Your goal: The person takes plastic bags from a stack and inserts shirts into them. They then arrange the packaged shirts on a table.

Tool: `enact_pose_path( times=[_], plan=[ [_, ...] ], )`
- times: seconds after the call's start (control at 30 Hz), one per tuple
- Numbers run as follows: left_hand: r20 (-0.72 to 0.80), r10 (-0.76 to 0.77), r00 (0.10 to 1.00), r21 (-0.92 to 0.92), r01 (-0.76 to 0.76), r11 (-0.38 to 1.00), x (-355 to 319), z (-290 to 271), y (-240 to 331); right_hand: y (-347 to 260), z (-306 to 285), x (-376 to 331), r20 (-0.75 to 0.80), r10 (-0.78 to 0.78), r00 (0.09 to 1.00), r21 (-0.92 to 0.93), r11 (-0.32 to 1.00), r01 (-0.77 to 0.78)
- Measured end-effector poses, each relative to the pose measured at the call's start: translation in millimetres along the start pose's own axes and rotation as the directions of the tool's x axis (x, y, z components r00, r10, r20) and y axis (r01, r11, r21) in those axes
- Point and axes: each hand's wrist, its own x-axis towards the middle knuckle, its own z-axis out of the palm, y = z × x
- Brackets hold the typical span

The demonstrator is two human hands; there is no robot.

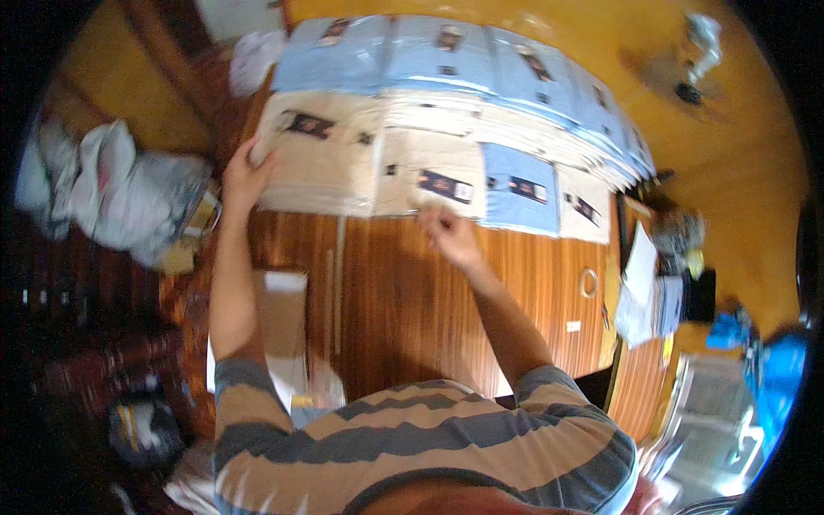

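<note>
Folded garments in clear plastic bags, each with a dark tag, cover the far part of the wooden table (403, 292). My left hand (246, 176) is at the left edge of a beige bagged garment (330, 172), its thumb on top and its fingers around the edge. My right hand (451, 238) has its fingers curled together at the near edge of another beige bagged garment (410, 146); what they hold, if anything, cannot be made out. A blue bagged garment (521, 210) and a smaller-looking beige one (584, 227) lie to its right.
Blue bagged garments (438, 64) form the far row. A tape roll (588, 282) and a small white label (573, 326) lie at the table's right. White plastic bags (120, 193) are heaped at the left, and a cardboard piece (281, 318) is near my left arm. A fan (687, 90) stands far right.
</note>
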Motion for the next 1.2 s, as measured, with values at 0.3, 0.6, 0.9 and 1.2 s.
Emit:
enact_pose_path(
  times=[0.3,0.6,0.9,1.2],
  plan=[
    [-0.183,0.351,0.918,0.333,-0.278,0.901,-73.7,4.7,103.7,93.1,-31.5,-160.2,-0.021,0.188,0.982,-0.084,0.978,-0.189],
    [0.270,-0.147,0.952,-0.498,0.269,0.825,-307.0,128.9,201.1,104.2,-27.2,-150.2,0.032,-0.092,0.995,-0.183,0.978,0.096],
    [0.260,-0.025,0.965,-0.242,0.090,0.966,-244.2,80.9,234.9,136.5,-25.6,-119.7,-0.022,-0.475,0.880,-0.462,0.785,0.412],
    [-0.025,-0.446,0.895,-0.890,0.183,0.418,31.1,97.0,221.1,135.3,-17.8,-116.5,-0.004,-0.477,0.879,-0.504,0.760,0.411]
  ],
)
